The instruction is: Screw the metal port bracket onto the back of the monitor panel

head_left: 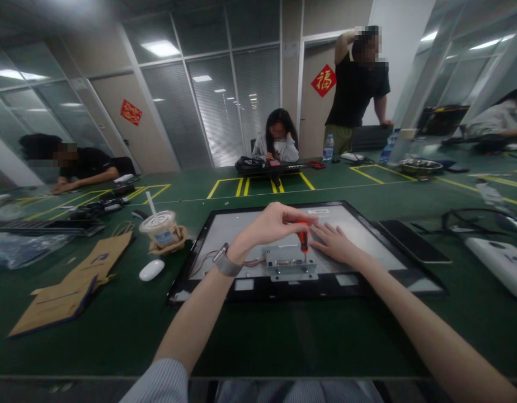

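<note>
My left hand (279,224), with a watch on its wrist, is closed on the handle of an orange and black screwdriver (304,239). The screwdriver stands upright, its tip down at the right part of a metal bracket (290,274) with connectors. That bracket sits near the front edge of a flat display panel (346,215), which lies back side up. Thin wires (252,262) run left from the bracket. Just right of the screwdriver, my right hand (336,244) lies flat on the panel, fingers spread, holding nothing.
Left of the panel are a drink cup with a straw (158,229), a white mouse (151,270) and a brown paper bag (80,282). A dark phone-like slab (412,240) and a white device (499,263) lie to the right. Several people are around the green table (258,341).
</note>
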### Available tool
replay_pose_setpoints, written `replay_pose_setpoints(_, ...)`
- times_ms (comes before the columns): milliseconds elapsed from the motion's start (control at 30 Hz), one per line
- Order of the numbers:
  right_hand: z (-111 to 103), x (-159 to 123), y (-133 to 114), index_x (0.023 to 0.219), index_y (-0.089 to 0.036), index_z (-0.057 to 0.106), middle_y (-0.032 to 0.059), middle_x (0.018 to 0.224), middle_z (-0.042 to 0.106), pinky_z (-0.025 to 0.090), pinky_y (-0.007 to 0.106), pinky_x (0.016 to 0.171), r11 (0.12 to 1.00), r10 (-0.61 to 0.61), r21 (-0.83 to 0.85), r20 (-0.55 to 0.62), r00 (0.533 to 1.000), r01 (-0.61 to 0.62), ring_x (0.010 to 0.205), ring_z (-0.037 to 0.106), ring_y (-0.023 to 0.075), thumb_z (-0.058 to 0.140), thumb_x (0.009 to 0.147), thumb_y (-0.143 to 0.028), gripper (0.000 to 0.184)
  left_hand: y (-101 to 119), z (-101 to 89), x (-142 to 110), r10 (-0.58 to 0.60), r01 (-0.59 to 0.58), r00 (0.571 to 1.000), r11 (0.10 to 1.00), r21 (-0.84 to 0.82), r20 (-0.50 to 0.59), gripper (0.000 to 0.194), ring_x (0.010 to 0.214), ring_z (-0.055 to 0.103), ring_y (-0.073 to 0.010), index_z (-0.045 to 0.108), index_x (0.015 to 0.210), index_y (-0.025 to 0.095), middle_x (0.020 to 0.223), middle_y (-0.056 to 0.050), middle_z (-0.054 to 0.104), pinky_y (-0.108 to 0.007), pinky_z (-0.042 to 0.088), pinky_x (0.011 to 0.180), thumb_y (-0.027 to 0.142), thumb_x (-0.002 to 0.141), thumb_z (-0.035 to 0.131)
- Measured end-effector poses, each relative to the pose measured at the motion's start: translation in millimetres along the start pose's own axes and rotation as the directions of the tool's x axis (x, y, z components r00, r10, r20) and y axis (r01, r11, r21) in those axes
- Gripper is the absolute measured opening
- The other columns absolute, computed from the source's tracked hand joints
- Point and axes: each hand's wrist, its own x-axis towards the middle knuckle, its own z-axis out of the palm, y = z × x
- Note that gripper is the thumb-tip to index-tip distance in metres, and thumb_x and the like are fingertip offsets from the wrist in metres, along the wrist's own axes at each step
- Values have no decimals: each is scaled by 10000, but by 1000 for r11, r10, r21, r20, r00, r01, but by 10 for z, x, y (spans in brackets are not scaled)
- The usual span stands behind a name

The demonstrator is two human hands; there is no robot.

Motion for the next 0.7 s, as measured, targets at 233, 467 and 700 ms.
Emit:
replay_pose_setpoints(233,14,5,3,1579,-224,383,126,1652,337,226,628,1181,1000,-5,7,-8,1000,6,1504,268,401,263,979,-631,735,95,-20,-21,58,-70,989,994,82,139,371,1385,531,-214,664,1316,243,1486,-50,571,-408,410,1174,149,993,507)
replay_pose_setpoints(467,7,-10,5,1588,-265,355,105,1654,339,241,658,1164,999,-30,32,-18,999,31,1515,240,395,271,975,-623,715,52,106,17,124,-122,986,992,-22,112,285,1374,545,-216,719,1230,243,1418,-43,635,-412,377,1198,269,968,611)
replay_pose_setpoints(700,39,9,29,1574,-243,388,119,1668,301,206,653,1177,999,-36,21,-31,999,37,1519,229,396,250,977,-624,722,-76,110,71,82,-65,988,990,-125,134,492,1353,555,-198,643,1332,220,1435,-66,620,-444,406,1167,75,958,357)
